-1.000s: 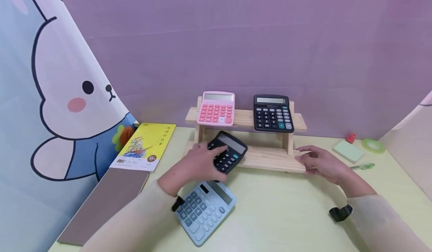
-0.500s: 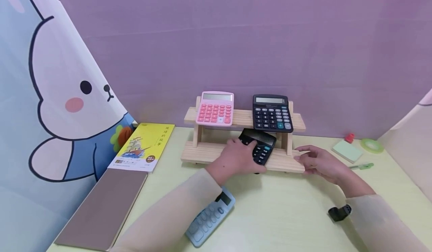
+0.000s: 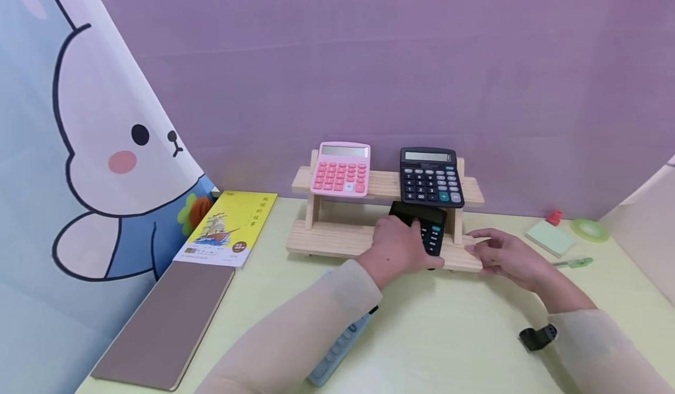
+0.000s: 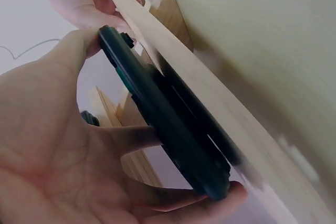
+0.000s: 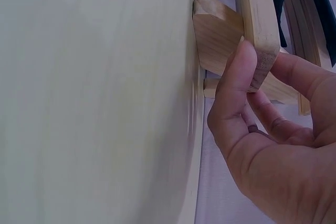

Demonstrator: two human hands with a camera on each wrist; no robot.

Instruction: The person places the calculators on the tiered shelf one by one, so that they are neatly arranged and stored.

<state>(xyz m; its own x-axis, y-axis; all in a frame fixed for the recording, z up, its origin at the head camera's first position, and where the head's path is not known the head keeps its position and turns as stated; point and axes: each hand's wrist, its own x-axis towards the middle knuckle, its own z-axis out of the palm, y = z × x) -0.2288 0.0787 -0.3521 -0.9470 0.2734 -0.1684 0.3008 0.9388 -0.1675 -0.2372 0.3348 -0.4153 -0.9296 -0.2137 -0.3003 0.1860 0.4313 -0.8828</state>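
Observation:
My left hand [image 3: 401,246] grips a black calculator [image 4: 157,108] by its edges, thumb on one side and fingers on the other. In the head view that calculator is at the right part of the lower shelf of a two-tier wooden stand [image 3: 332,238], partly covered by the hand. The left wrist view shows it edge-on, close over the board. With thumb and fingers, my right hand [image 5: 283,145] pinches the right end of the lower shelf board [image 5: 260,30]. On the upper shelf lean a pink calculator [image 3: 341,170] and another black calculator [image 3: 430,177].
A light blue calculator [image 3: 340,350] lies on the table, mostly hidden under the left sleeve. At left are a yellow book [image 3: 227,227] and a brown notebook [image 3: 163,323]. Sticky notes [image 3: 549,237], a green pen [image 3: 575,262], green tape [image 3: 589,230] and a red object [image 3: 554,217] lie at right.
My left hand has carried the black calculator rightward and turned it straighter, from the stand's left-middle to the lower shelf's right part. My right hand has stayed at the shelf's end.

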